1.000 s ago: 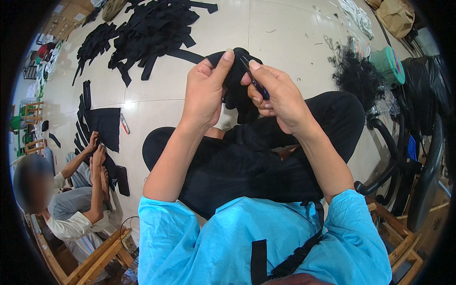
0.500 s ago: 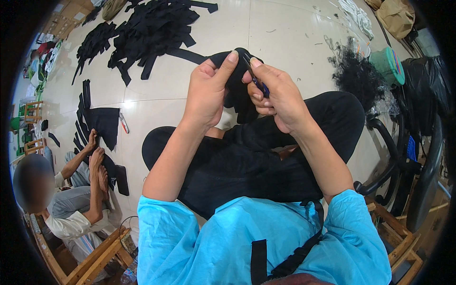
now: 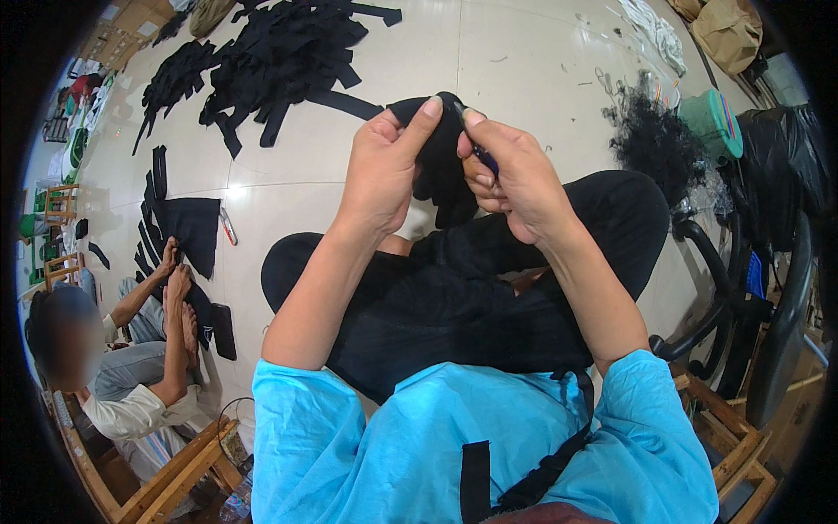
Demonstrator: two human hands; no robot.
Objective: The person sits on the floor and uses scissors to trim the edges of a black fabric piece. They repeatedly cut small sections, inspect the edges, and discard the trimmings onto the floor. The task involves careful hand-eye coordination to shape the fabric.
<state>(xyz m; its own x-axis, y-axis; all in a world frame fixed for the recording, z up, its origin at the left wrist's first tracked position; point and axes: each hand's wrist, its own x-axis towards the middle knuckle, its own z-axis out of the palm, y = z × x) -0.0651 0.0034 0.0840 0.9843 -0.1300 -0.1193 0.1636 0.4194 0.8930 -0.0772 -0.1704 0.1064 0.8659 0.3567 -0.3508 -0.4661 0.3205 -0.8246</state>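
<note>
Between thumb and fingers, my left hand [image 3: 380, 170] pinches the upper edge of a piece of black fabric [image 3: 443, 162], which hangs down between my hands over my crossed legs. My right hand [image 3: 517, 175] is closed around small dark thread snips [image 3: 485, 159] with a bluish handle. Their tip points up and meets the fabric edge close to my left thumb. My right thumb also lies near that edge. The fabric's lower folds rest by my black trousers, and part of the snips is hidden by my fingers.
A large heap of black fabric strips [image 3: 279, 61] lies on the tiled floor ahead. At right are a tangle of black threads [image 3: 650, 131], a green stool [image 3: 711, 122] and a black chair base [image 3: 711, 262]. Another person [image 3: 144, 367] sits left, handling black cloth [image 3: 192, 231] near a red-handled cutter [image 3: 229, 227].
The snips have turned slightly and show less between my right fingers, which have drawn in a little. My left hand keeps its hold on the fabric nearly unmoved.
</note>
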